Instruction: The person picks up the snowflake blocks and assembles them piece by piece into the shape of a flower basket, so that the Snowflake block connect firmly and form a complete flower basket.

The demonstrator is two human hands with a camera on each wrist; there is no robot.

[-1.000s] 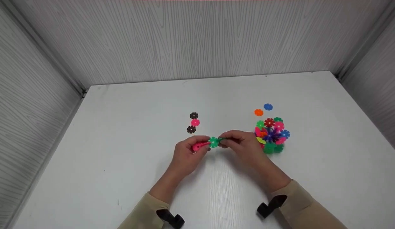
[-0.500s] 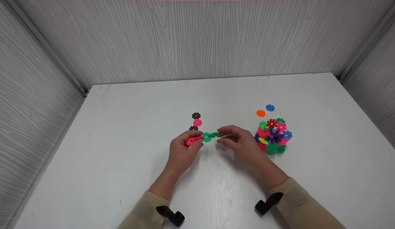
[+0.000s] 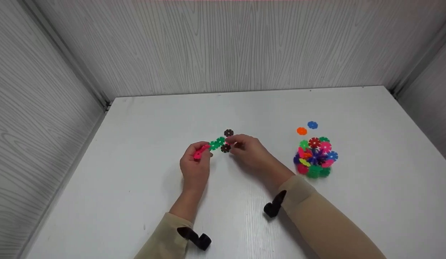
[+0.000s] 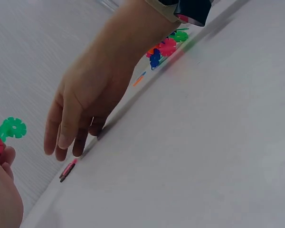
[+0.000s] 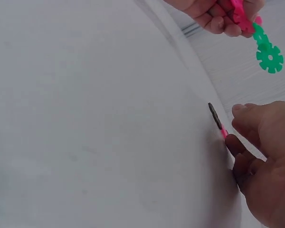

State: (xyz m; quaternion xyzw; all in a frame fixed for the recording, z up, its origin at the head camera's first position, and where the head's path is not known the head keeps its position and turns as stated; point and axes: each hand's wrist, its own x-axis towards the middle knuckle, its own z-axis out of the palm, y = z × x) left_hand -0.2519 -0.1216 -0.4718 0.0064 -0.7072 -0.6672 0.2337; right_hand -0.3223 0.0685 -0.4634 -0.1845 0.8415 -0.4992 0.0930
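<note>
My left hand (image 3: 196, 167) pinches a short chain of notched plastic snowflake discs. Its pink discs (image 3: 198, 154) sit between thumb and fingers, and the joined green discs (image 3: 213, 145) stick out to the right. My right hand (image 3: 255, 153) reaches over three small discs lying on the table, fingers apart and holding nothing. Of those, one dark brown disc (image 3: 228, 133) is at the back and another brown disc (image 3: 225, 148) nearer me. Between them, a pink disc (image 5: 223, 132) is mostly hidden by my right fingers in the head view.
A multicoloured ball of joined discs (image 3: 314, 158) stands on the right of the white table (image 3: 136, 201). Behind it lie a loose orange disc (image 3: 302, 131) and a blue disc (image 3: 312, 125). Grey wood-grain panels (image 3: 223, 46) enclose the back and sides.
My right hand has let go of the green end of the chain and moved left and away from me, to the loose brown and pink discs. My left hand has carried the chain left.
</note>
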